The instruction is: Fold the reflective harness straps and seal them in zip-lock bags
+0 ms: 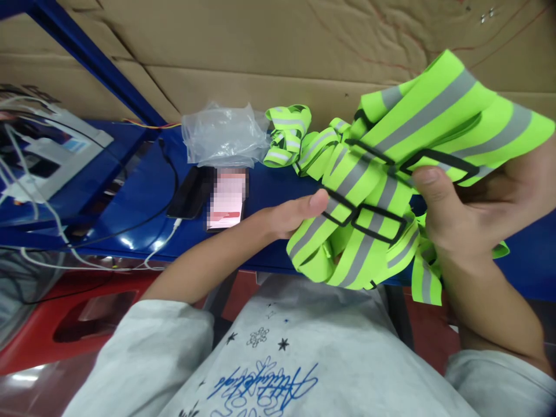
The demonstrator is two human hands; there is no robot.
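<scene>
A bundle of neon yellow-green reflective straps [369,174] with grey stripes and black rectangular buckles is held up between both hands. My left hand [297,214] is closed on its left side, the thumb beside a black buckle [379,223] pair and the other fingers hidden behind the webbing. At the upper right, my right hand [469,214] grips the folded straps, its thumb pressed near another black buckle [441,165]. Loose strap ends hang below the right hand. More coiled reflective strap [286,133] lies on the blue table behind the bundle.
A clear plastic bag [226,136] rests at the back of the blue table [264,191]. Two phones lie before it, one dark [189,194], one with a lit screen [226,200]. White cables and a power strip [56,150] occupy the left. A red stool [39,330] stands below.
</scene>
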